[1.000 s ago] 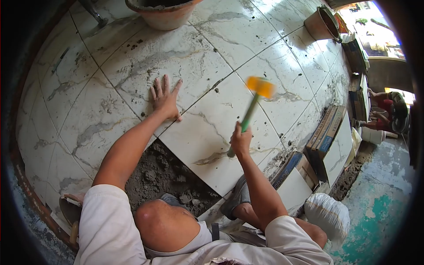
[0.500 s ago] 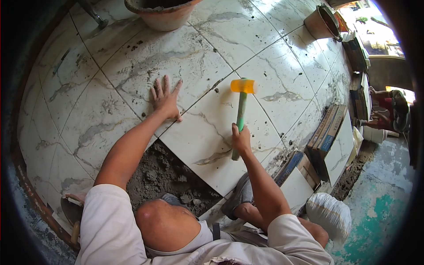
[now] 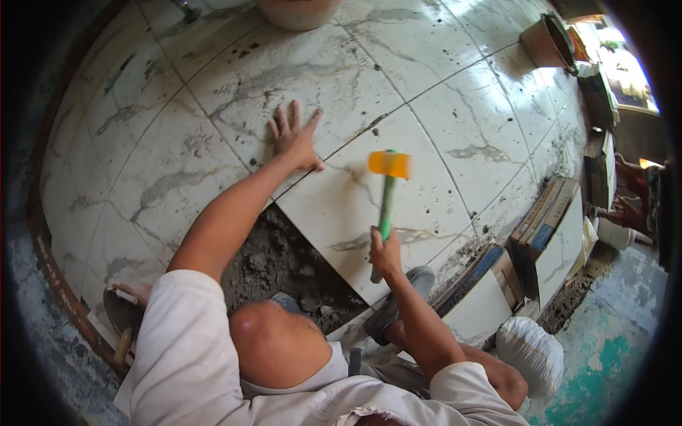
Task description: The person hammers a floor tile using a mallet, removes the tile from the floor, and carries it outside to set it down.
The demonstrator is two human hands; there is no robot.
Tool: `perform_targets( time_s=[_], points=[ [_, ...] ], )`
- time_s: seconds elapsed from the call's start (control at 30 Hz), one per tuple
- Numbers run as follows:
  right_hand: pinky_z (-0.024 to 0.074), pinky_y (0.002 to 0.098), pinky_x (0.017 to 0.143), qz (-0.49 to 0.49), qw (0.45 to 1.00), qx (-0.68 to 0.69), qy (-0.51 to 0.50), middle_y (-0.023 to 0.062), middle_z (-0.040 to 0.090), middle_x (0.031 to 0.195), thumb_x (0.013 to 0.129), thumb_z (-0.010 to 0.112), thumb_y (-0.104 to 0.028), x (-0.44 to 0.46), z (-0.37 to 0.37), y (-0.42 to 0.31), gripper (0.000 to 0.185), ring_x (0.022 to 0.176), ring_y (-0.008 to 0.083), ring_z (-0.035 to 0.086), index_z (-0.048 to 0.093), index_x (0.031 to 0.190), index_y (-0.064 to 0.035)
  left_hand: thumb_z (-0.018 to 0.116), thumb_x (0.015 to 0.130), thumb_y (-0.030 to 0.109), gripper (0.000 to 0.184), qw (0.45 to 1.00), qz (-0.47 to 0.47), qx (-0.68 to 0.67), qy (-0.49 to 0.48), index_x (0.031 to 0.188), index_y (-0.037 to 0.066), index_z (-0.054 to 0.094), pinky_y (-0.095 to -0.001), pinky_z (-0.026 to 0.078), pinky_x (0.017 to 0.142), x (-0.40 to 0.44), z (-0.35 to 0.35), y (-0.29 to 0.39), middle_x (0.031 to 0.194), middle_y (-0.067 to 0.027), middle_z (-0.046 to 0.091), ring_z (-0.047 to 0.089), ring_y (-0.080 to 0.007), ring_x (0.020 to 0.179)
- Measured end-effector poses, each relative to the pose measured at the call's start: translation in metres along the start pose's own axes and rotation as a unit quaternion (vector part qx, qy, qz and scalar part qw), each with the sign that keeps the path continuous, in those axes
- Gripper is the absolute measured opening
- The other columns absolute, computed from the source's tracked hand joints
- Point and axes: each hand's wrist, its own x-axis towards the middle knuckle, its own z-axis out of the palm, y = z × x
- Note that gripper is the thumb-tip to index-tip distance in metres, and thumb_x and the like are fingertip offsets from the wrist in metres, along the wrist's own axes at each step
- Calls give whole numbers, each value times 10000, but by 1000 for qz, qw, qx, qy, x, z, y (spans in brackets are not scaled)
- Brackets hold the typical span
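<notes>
My left hand [image 3: 295, 138] lies with fingers spread on a white marble-patterned floor tile [image 3: 284, 78], its thumb by the joint with the neighbouring tile. Wrapped round the green handle of a rubber mallet [image 3: 390, 165] is my right hand [image 3: 386, 253]. The mallet's yellow-orange head, slightly blurred, is over the tile [image 3: 341, 227] in front of me; whether it touches the surface I cannot tell. Along that tile's near left edge, a patch of rough grey mortar [image 3: 277, 263] lies exposed beside my knee.
A bucket [image 3: 298, 11] stands at the top and another bucket [image 3: 547, 44] at the upper right. Tile boxes [image 3: 543, 220] line the right side, near a white sack [image 3: 529, 355]. A trowel-like tool [image 3: 124, 319] rests at left. Another person [image 3: 632, 192] is at far right.
The camera view has shifted, so the floor appears further right. The mallet head has come nearer to me across the front tile. My left hand stays spread at the tile joint.
</notes>
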Motion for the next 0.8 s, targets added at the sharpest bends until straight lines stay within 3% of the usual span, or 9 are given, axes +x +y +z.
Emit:
perform_targets(
  time_s=[0.07,0.13,0.27,0.4,0.47,0.5,0.67,0.73,0.8],
  points=[
    [397,263,384,66,993,97,4,-7,450,550,964,555,-253,-11,-16,-50,223,398,83,429,463,880,-67,871,565,512,1295,1000,8,-2,3,1550,343,46,-612,14,1152,3,2,-2,1600,-187,-106,-89,-472,1448],
    [395,266,376,-2,972,225,70,-8,453,545,958,565,-235,-18,-7,-49,227,392,91,438,452,854,-69,871,562,520,1296,1000,9,-11,-1,1549,347,48,-616,13,1150,0,8,-4,1600,-187,-106,-92,-475,1446],
    [398,269,378,132,987,7,-90,-4,459,536,969,556,-232,-22,-8,-38,238,397,99,455,447,837,-66,872,552,527,1297,999,24,-15,14,1548,349,60,-626,14,1145,4,4,-6,1601,-189,-102,-93,-483,1444],
    [409,275,393,1,960,267,85,10,481,567,951,574,-244,-21,-2,-40,239,423,104,470,470,875,-42,877,535,520,1319,999,31,-22,28,1548,343,51,-637,35,1138,5,8,-8,1596,-200,-114,-102,-489,1441],
    [420,291,397,65,996,47,-23,20,492,572,943,582,-248,-22,1,-12,248,432,119,480,481,901,-25,877,538,513,1317,999,32,-23,32,1549,340,52,-637,35,1139,6,9,-8,1594,-205,-115,-98,-490,1441],
    [428,306,402,124,990,63,-40,29,501,578,935,588,-256,-27,-2,-11,264,436,135,486,489,924,-11,878,536,507,1315,999,34,-25,30,1549,338,56,-636,33,1139,7,10,-7,1593,-208,-115,-95,-491,1441],
    [411,274,389,-7,964,260,61,4,472,553,961,587,-260,-42,10,-27,256,412,101,464,487,878,-39,880,532,501,1318,998,37,-29,34,1549,336,59,-634,24,1140,5,12,-9,1592,-213,-116,-96,-492,1440],
    [420,273,398,148,984,56,-79,4,476,553,947,599,-261,-43,6,-17,262,421,108,478,506,907,-20,878,540,495,1309,999,30,-20,16,1549,339,59,-632,23,1140,5,7,-7,1593,-211,-115,-97,-493,1440],
    [418,271,401,100,992,74,-33,2,477,559,939,606,-270,-40,-2,-21,273,426,102,475,505,911,-18,877,539,497,1309,999,31,-26,30,1549,339,58,-633,26,1140,11,4,-8,1593,-211,-113,-96,-494,1439]
  ],
)
